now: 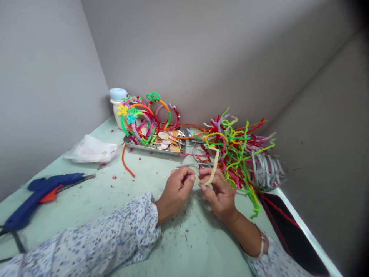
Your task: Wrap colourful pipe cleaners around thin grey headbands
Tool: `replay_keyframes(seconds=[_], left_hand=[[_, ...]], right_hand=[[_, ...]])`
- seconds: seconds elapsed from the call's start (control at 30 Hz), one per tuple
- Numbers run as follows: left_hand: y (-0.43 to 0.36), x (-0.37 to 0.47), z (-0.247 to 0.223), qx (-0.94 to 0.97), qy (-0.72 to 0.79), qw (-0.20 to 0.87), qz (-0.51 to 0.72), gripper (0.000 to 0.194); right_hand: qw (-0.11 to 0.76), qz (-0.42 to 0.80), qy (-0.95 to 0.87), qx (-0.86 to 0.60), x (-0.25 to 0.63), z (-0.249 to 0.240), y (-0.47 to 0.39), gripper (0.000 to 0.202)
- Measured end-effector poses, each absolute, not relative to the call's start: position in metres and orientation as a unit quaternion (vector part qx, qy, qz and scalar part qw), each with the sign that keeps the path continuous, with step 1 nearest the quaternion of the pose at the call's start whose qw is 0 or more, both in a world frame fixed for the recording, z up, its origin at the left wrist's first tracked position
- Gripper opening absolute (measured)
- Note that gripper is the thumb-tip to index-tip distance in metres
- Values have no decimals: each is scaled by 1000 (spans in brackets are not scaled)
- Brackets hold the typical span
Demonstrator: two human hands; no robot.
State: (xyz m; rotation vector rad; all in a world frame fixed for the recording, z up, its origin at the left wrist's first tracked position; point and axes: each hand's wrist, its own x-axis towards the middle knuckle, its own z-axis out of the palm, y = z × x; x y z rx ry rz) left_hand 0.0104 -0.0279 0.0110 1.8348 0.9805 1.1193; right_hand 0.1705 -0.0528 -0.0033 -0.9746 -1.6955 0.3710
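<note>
"At the front of the bench (207, 246), what's being held?"

"One pale yellow pipe cleaner (215, 165), stretched between two hands. The left hand (175, 190) has its grip closed in a pinch on one end; the right hand (220, 194) pinches it a little farther along, just as tightly, and the free length bends upward beyond that."

"And around them?"

"Just behind the right hand, a tangled heap of coloured pipe cleaners (239, 154). Farther back, a metal tray (155, 149) with decorated hoops (168, 111) standing in it. Over to the left, a blue glue gun (37, 196) lies near a plastic bag (92, 149)."
</note>
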Motion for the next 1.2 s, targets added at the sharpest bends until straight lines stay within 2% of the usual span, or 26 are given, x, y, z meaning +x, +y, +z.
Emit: replay_keyframes(seconds=[0.33, 1.2], left_hand=[[-28, 12, 9, 697, 402, 385, 452, 20], [-28, 14, 10, 690, 421, 389, 442, 15]], right_hand=[[542, 129, -732, -392, 169, -2, -53, 19], [536, 94, -745, -386, 169, -4, -52, 24]])
